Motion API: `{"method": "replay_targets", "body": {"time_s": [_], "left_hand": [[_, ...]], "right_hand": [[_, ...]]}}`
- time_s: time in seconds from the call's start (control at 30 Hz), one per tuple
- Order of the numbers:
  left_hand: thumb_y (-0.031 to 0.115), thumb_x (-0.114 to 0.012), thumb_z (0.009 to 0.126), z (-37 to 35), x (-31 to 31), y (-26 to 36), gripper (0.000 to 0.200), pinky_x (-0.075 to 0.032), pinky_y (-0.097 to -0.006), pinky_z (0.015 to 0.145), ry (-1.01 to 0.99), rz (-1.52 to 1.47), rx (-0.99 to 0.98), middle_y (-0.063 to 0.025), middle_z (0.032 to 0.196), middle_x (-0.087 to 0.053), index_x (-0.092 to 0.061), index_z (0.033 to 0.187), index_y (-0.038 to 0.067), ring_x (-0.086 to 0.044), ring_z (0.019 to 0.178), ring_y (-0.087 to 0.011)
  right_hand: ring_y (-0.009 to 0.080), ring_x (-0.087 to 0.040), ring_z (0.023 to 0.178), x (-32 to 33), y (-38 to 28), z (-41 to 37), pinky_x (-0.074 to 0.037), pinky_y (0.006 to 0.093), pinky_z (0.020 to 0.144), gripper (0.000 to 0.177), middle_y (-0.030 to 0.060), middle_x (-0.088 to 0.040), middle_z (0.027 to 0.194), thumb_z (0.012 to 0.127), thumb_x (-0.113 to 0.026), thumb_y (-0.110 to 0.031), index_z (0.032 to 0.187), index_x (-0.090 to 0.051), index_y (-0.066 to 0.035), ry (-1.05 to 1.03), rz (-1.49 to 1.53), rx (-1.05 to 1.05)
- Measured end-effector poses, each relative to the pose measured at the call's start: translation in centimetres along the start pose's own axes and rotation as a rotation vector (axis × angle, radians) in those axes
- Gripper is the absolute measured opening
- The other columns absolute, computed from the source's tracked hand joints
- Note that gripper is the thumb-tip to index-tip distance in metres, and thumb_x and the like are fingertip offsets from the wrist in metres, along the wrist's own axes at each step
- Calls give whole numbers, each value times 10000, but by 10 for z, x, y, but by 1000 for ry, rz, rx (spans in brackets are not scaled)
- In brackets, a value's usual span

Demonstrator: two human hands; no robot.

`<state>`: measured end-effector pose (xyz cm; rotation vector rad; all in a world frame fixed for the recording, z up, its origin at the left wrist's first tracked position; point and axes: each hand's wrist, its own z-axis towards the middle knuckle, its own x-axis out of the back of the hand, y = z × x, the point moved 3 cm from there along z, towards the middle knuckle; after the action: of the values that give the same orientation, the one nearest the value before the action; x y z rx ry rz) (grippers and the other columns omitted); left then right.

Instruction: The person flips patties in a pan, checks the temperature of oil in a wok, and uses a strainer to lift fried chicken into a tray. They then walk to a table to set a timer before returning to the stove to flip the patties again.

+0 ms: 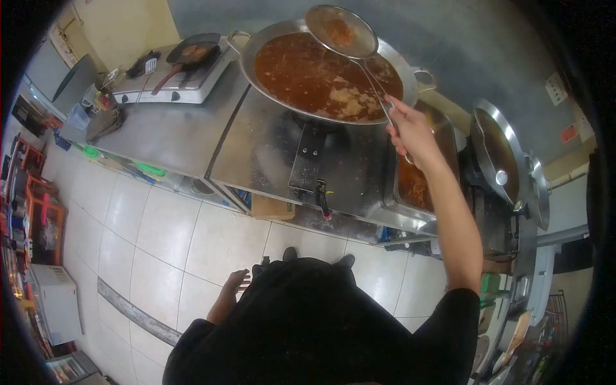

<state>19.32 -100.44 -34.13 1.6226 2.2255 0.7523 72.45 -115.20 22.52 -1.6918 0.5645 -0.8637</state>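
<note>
Gripped by its long wire handle, a round mesh skimmer (pixel 342 31) is in my right hand (pixel 410 131). Some reddish-brown bits lie in its mesh. The skimmer is held over the far edge of a wide two-handled metal wok (pixel 246 64), which holds brown-red liquid (pixel 295 67) with pale foam (pixel 351 102) on it. Below my right forearm, a rectangular steel tray (pixel 393 186) contains brown crumbly food (pixel 414 187). My left hand (pixel 235 285) hangs beside my body, away from the counter, its fingers loosely apart and holding nothing.
A white stove (pixel 192 96) at the left carries a dark frying pan (pixel 196 50) and a slotted spatula (pixel 149 67). At the right, another large pan (pixel 497 151) holds dark liquid and a ladle (pixel 501 176). A burner valve (pixel 323 192) projects from the counter front. Tiled floor (pixel 157 237) lies below.
</note>
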Motion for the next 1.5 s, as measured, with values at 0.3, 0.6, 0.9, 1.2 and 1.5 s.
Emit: {"method": "replay_targets", "body": {"time_s": [0.3,0.6,0.9,1.2,1.5], "left_hand": [[418,-547,937,-33,-16,12,513,-476,-467,853,-18,-68,-13,-109,1277,-585,-514,1331,91,-583,1094,-269],[410,-543,945,2,-6,-22,481,-489,-455,857,1,-359,156,-110,1276,-586,-536,1310,98,-592,1092,-273],[399,-541,947,-9,-16,-4,465,-516,-432,781,22,-322,202,-95,1249,-607,-542,1304,100,-621,1045,-252],[384,-510,967,3,-11,-14,481,-540,-468,809,53,-333,241,-144,1282,-584,-521,1331,71,-601,1113,-296],[409,-541,952,3,-4,-10,520,-519,-495,871,-47,-251,77,-156,1334,-546,-511,1344,68,-559,1174,-329]], "right_hand": [[58,-364,434,10,0,6,-297,212,375,457,-3,-470,671,1008,-456,-172,1459,-411,-114,-26,48,-82],[18,-312,385,49,-104,-25,-247,182,318,456,-49,-449,623,997,-450,-201,1424,-436,-40,-37,-249,82],[47,-355,428,25,-28,-22,-274,203,350,439,-24,-466,650,1006,-440,-154,1441,-431,-96,-44,-141,-103],[21,-360,405,75,-112,-33,-285,170,324,460,-29,-493,671,986,-485,-214,1417,-453,-59,7,-290,121],[61,-397,434,43,-16,-24,-332,216,379,452,0,-504,637,1008,-476,-189,1442,-426,-73,-31,-202,-6]]}}
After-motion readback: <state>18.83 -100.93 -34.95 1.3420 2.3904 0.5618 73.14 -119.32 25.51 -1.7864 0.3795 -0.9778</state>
